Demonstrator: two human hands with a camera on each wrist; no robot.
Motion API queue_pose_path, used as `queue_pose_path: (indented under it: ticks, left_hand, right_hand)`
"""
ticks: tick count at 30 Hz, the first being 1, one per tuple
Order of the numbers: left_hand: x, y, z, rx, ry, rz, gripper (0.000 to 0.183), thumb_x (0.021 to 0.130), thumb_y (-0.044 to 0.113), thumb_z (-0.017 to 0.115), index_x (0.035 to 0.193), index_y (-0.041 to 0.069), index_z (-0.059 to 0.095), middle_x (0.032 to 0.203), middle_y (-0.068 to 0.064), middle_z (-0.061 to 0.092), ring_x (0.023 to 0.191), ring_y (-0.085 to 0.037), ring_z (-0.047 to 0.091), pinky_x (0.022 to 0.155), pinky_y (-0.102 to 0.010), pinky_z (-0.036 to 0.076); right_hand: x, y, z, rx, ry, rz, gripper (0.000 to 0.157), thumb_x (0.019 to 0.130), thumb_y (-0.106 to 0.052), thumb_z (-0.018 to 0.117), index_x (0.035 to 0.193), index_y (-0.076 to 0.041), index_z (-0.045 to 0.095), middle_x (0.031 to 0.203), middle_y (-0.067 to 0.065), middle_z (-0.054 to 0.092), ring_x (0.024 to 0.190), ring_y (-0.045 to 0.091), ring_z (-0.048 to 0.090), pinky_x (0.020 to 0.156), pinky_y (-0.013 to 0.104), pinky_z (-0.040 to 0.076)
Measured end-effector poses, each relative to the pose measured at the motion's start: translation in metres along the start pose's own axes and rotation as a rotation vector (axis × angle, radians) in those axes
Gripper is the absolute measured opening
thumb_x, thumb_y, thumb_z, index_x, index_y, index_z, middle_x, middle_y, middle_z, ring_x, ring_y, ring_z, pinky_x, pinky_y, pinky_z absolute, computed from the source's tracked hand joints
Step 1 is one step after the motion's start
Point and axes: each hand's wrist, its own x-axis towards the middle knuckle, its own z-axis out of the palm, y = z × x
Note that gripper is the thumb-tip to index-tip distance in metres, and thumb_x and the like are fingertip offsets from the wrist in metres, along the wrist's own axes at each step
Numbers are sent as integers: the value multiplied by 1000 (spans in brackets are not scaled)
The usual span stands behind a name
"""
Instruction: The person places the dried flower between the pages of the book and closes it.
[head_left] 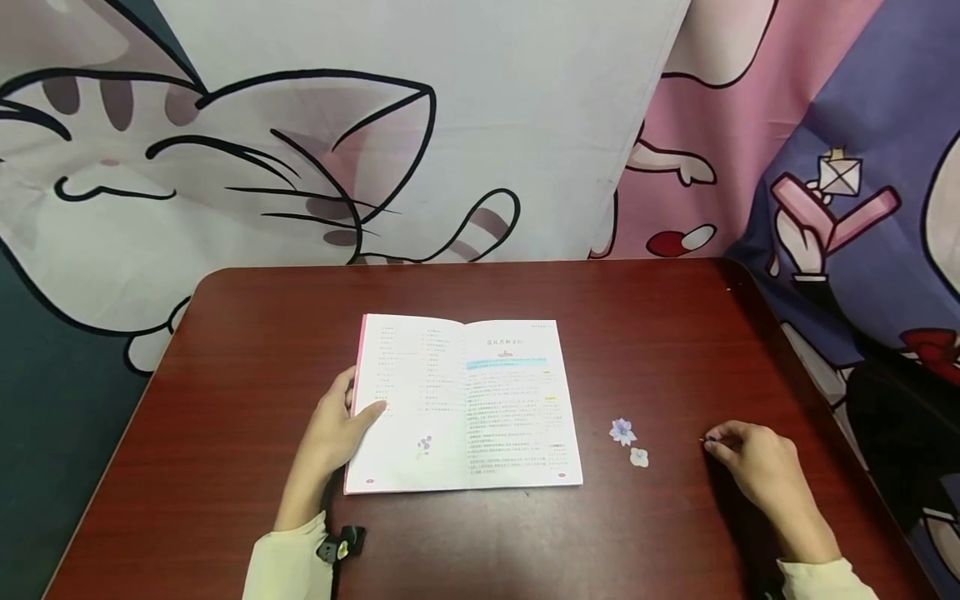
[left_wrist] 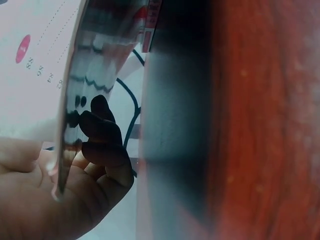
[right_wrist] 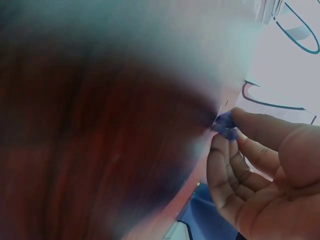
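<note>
An open book (head_left: 517,417) lies on the brown table, with blue highlighting near the top of its right page. My left hand (head_left: 330,433) grips the book's left edge, thumb on the page and fingers curled beneath, as the left wrist view also shows. Right of the book lie a lilac flower-shaped sticker (head_left: 622,431) and a smaller white flower-shaped sticker (head_left: 639,457). Farther right, my right hand (head_left: 768,471) pinches a small blue-purple flower-like piece (right_wrist: 226,127) between thumb and index finger, close over the tabletop. Those fingers hide part of the piece.
The brown table (head_left: 450,550) has its right edge just beyond my right hand. A cloth with a cat drawing (head_left: 480,125) hangs behind it, with a pink and purple printed cloth (head_left: 720,125) at the right. A black strap (head_left: 341,543) sits at my left wrist.
</note>
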Motion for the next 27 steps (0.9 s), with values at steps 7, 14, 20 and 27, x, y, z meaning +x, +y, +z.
queue_pose_path:
  ticks: [7, 14, 20, 27]
  left_hand:
    - [-12, -4, -14, -3, 33, -24, 70, 96, 9, 66, 153, -4, 27, 119, -29, 65, 81, -23, 68, 64, -30, 54]
    - [-15, -9, -21, -11, 74, -27, 68, 96, 7, 66, 152, -4, 29, 119, -29, 65, 83, -25, 69, 66, -31, 55]
    - [-7, -5, -9, -23, 58, 0, 70, 94, 10, 69, 151, -4, 31, 121, -28, 65, 89, -27, 69, 74, -38, 57]
    - [-4, -1, -5, 14, 62, 4, 72, 94, 13, 69, 152, -4, 31, 124, -26, 64, 92, -28, 67, 80, -45, 56]
  right_hand:
    - [21, -28, 4, 37, 2, -45, 6, 85, -16, 78, 81, -14, 74, 79, 9, 73, 77, 42, 67, 68, 58, 48]
    - [41, -69, 3, 98, -29, -59, 8, 88, -24, 77, 87, -17, 75, 74, 2, 71, 65, 20, 55, 59, 36, 42]
    - [42, -92, 2, 127, -26, -56, 8, 88, -26, 77, 88, -18, 77, 83, 6, 74, 70, 21, 59, 60, 34, 41]
    - [53, -130, 14, 179, -28, -115, 5, 88, -21, 77, 90, -16, 77, 79, 1, 72, 65, 16, 52, 58, 31, 39]
